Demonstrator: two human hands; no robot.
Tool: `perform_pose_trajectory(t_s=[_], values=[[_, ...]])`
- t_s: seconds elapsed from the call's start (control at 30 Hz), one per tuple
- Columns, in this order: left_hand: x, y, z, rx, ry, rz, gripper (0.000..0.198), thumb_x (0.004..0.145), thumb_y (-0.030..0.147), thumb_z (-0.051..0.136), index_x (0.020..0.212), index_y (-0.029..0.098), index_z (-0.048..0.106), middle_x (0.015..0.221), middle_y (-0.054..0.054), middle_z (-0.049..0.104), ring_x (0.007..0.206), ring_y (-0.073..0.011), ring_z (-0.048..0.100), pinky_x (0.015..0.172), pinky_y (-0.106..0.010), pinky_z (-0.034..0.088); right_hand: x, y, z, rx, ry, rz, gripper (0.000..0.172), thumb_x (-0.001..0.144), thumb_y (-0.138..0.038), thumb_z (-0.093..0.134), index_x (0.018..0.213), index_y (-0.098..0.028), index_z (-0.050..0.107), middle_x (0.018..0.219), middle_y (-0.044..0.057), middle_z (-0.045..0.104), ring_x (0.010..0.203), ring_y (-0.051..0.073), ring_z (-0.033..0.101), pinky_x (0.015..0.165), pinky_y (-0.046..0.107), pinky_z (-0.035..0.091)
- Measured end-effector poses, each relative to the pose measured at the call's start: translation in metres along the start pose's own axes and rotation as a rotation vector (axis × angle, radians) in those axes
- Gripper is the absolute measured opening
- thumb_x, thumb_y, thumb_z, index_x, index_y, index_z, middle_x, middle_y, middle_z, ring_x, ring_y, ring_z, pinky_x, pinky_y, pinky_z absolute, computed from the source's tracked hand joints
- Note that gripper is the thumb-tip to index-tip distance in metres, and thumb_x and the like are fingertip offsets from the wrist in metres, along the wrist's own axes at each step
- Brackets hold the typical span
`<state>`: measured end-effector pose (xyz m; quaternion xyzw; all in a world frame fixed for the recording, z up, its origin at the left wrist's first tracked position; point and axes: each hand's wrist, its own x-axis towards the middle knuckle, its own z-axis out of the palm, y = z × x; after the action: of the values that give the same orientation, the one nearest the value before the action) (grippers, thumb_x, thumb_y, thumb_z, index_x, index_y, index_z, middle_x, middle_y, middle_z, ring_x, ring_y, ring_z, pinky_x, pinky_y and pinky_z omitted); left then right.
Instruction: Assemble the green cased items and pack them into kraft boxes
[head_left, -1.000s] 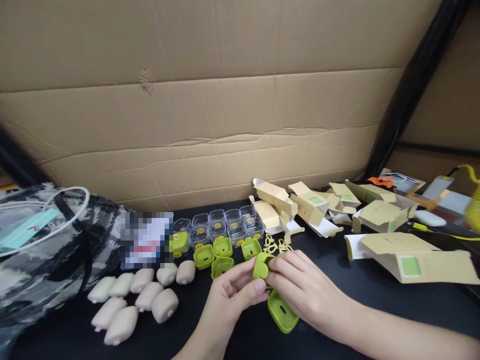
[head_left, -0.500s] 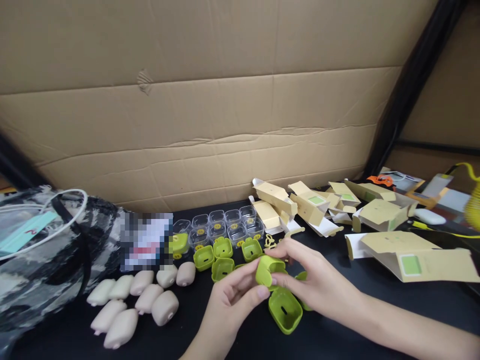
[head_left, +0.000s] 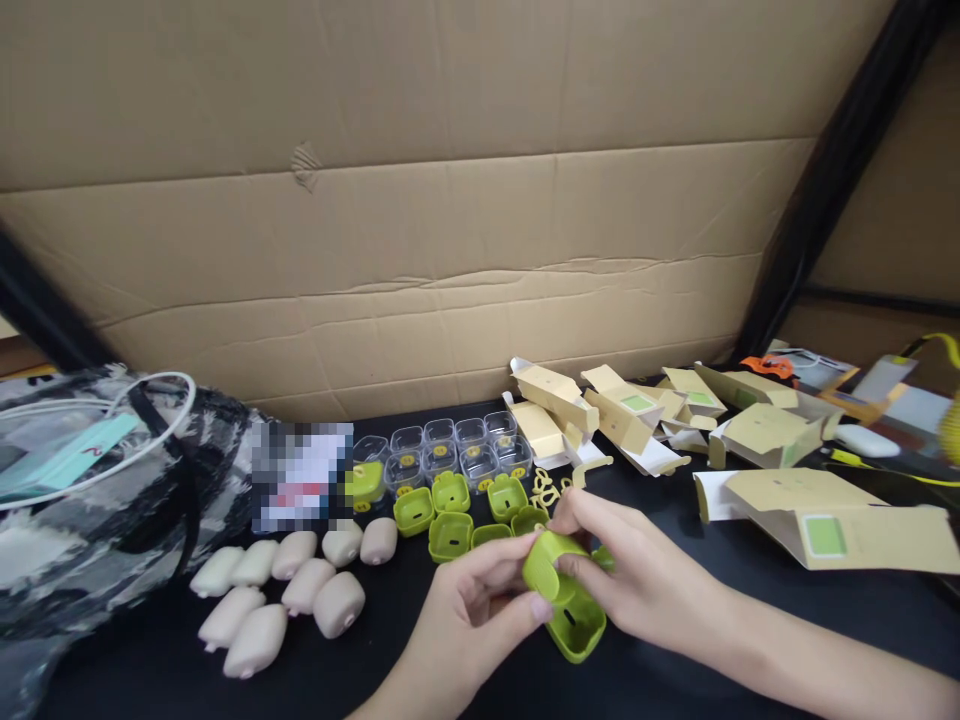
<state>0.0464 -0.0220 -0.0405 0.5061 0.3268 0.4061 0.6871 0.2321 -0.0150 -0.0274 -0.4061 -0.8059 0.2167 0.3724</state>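
Between both hands is a green, soft-looking cover [head_left: 543, 568]. My left hand [head_left: 476, 610] pinches its left side with thumb and fingers. On its right, my right hand [head_left: 637, 565] grips it with the thumb pressed against the cover. Just beneath lies another green cover [head_left: 583, 632], open side up with a slot in its base, partly hidden by the held one. Several more green covers [head_left: 451, 537] sit behind my hands. Small pale yellow loops [head_left: 546, 487] lie beyond my right fingers.
Clear plastic cases [head_left: 439, 460] stand in rows at the back, near a green-topped one [head_left: 366, 482]. Several pale rounded pieces [head_left: 256, 642] lie left. Opened cardboard boxes [head_left: 855, 515] spread over the right. A patterned bundle [head_left: 217, 450] with a white cable is far left.
Both hands have shifted slightly down and right with the green cover, which is turned and now overlaps the cover lying beneath. The camera view has swung slightly left.
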Motion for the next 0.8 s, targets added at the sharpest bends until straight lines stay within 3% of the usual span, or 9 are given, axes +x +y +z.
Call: perform_pose_trajectory(t_s=[0.1,0.2,0.3,0.43,0.53,0.67,0.8], values=[[0.0,0.007,0.003,0.004,0.091,0.001,0.032,0.069,0.025,0.075,0.1,0.02,0.071,0.097,-0.007,0.075,0.093,-0.0252,0.067,0.076,-0.033,0.056,0.006,0.0,-0.003,0.158,-0.018,0.07,0.005,0.084,-0.022,0.054,0.081,-0.018,0.052,0.072,-0.001,0.056,0.065,0.013,0.053,0.059,0.026,0.045],[0.001,0.013,0.006,-0.05,0.151,0.039,0.033,0.071,0.028,0.074,0.101,0.017,0.069,0.095,-0.008,0.073,0.086,-0.0231,0.066,0.066,-0.031,0.057,0.011,0.002,-0.007,0.399,-0.031,0.12,0.021,0.088,-0.036,0.052,0.096,-0.018,0.059,0.077,0.002,0.061,0.07,0.014,0.059,0.066,0.029,0.05],[0.002,0.016,0.006,-0.064,0.161,0.093,0.026,0.07,0.024,0.074,0.093,0.016,0.065,0.084,-0.004,0.071,0.076,-0.0191,0.064,0.057,-0.026,0.054,0.014,0.004,-0.011,0.502,0.03,0.15,0.027,0.089,-0.039,0.051,0.104,-0.019,0.059,0.083,0.003,0.063,0.073,0.014,0.062,0.07,0.031,0.053],[-0.002,0.018,0.005,-0.04,0.078,0.08,0.019,0.071,0.026,0.073,0.081,0.018,0.059,0.069,0.0,0.069,0.062,-0.015,0.062,0.055,-0.024,0.048,0.018,0.008,-0.016,0.403,0.078,0.129,0.022,0.088,-0.037,0.053,0.097,-0.018,0.061,0.083,0.003,0.064,0.07,0.014,0.063,0.066,0.03,0.054],[-0.008,0.018,0.006,-0.022,0.025,0.053,0.024,0.066,0.028,0.077,0.073,0.018,0.057,0.066,0.001,0.066,0.06,-0.0141,0.061,0.06,-0.025,0.046,0.032,0.009,-0.015,0.205,0.044,0.033,0.021,0.091,-0.034,0.048,0.095,-0.017,0.061,0.089,0.005,0.066,0.072,0.014,0.063,0.064,0.029,0.054],[-0.012,0.016,0.007,-0.022,-0.052,0.025,0.029,0.063,0.031,0.079,0.069,0.018,0.055,0.062,0.002,0.062,0.058,-0.0135,0.06,0.061,-0.026,0.044,0.067,0.0,0.001,0.015,-0.076,-0.135,0.016,0.091,-0.022,0.047,0.094,-0.016,0.062,0.089,0.005,0.066,0.077,0.014,0.062,0.069,0.029,0.052],[-0.014,0.013,0.005,-0.033,-0.142,0.02,0.031,0.062,0.032,0.08,0.077,0.019,0.056,0.068,0.001,0.064,0.065,-0.0157,0.064,0.065,-0.027,0.046,0.108,-0.022,0.036,-0.073,-0.278,-0.354,0.013,0.082,-0.012,0.056,0.092,-0.018,0.063,0.091,0.003,0.065,0.085,0.014,0.06,0.079,0.03,0.048]])
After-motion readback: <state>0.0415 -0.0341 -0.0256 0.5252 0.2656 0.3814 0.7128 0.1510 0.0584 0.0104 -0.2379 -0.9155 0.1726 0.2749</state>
